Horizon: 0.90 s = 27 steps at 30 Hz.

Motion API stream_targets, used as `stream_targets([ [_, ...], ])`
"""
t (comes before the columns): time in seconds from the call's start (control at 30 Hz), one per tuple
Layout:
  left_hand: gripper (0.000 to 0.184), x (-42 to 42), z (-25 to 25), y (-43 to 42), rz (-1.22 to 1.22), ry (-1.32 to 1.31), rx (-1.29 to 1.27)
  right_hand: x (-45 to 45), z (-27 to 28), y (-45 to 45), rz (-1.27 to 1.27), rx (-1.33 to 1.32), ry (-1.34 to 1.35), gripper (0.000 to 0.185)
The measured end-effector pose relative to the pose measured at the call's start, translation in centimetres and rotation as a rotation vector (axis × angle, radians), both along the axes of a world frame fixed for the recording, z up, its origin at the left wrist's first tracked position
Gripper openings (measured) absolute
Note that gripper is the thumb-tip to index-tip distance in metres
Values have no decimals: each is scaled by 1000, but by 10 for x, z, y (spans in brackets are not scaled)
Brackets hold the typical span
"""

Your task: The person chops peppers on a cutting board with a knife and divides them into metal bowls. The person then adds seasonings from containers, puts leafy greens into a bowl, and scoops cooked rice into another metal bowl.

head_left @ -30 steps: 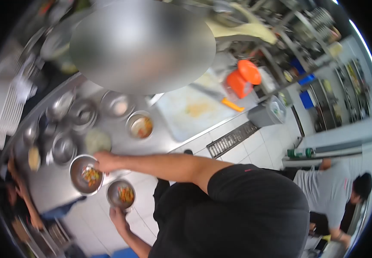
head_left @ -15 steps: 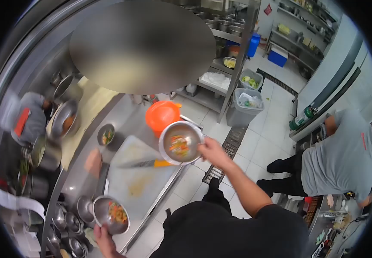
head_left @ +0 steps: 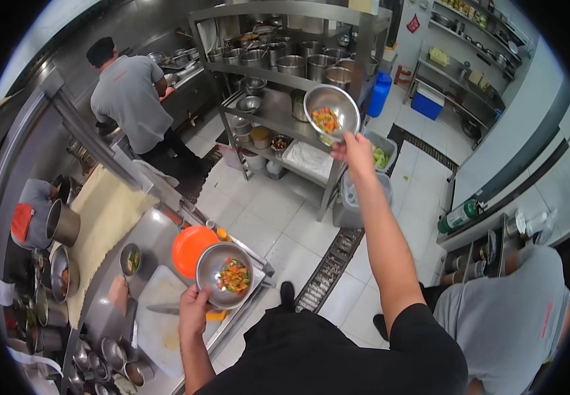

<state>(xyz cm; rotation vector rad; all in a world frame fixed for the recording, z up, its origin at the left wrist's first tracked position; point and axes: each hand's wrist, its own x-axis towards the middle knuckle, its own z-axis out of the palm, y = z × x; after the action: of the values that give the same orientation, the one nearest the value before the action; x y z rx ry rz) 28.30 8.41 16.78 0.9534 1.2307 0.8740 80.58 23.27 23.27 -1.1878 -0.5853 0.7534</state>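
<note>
My left hand (head_left: 194, 308) grips the rim of a metal mixing bowl (head_left: 210, 259) holding chopped vegetables (head_left: 234, 276) in red, orange and green. This bowl is above the far right corner of the cutting board (head_left: 158, 328), overlapping an orange bowl (head_left: 192, 249) in view. With the arm stretched forward, my right hand (head_left: 352, 155) pinches the rim of a second metal bowl (head_left: 347, 106). Similar chopped vegetables (head_left: 324, 120) lie in it, and it is tilted toward me. A knife with a yellow handle (head_left: 216, 316) rests on the board, partly hidden by my left hand and its bowl.
Ahead stands a steel shelf unit (head_left: 278, 82) with several pots. Bins (head_left: 347, 209) stand beside it. A person in grey (head_left: 133, 99) works at the stove; another (head_left: 505, 322) bends at right, and a third (head_left: 32, 214) is at left. A floor drain grate (head_left: 329, 270) crosses the tiles.
My right hand has carried its bowl forward and up, toward the shelf unit. My left hand has brought its bowl from the near left to beside the orange bowl. The camera view has shifted too.
</note>
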Motion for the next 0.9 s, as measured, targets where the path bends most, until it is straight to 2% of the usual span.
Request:
stream_targets([
  [0.1, 19, 35, -15, 38, -51, -45, -25, 40, 29, 100, 93, 50, 94, 24],
  [0.2, 19, 60, -39, 78, -104, -76, -14, 80, 54, 200, 49, 21, 130, 26],
  [0.33, 18, 101, -51, 125, 14, -214, -37, 129, 65, 299, -15, -40, 205, 28],
  [0.4, 18, 105, -76, 156, 22, -208, -37, 129, 66, 321, -72, -24, 249, 31],
  [0.5, 18, 125, -58, 193, 79, -138, -15, 117, 54, 328, 85, 22, 232, 29],
  [0.57, 19, 139, -47, 221, 124, -112, -2, 93, 61, 323, 154, 15, 87, 29],
  [0.73, 20, 176, -39, 282, 236, -104, 68, 43, 121, 369, 449, 61, -297, 30],
  [0.9, 25, 221, -23, 335, 373, -73, 162, 33, 180, 482, 606, -67, -1016, 38],
])
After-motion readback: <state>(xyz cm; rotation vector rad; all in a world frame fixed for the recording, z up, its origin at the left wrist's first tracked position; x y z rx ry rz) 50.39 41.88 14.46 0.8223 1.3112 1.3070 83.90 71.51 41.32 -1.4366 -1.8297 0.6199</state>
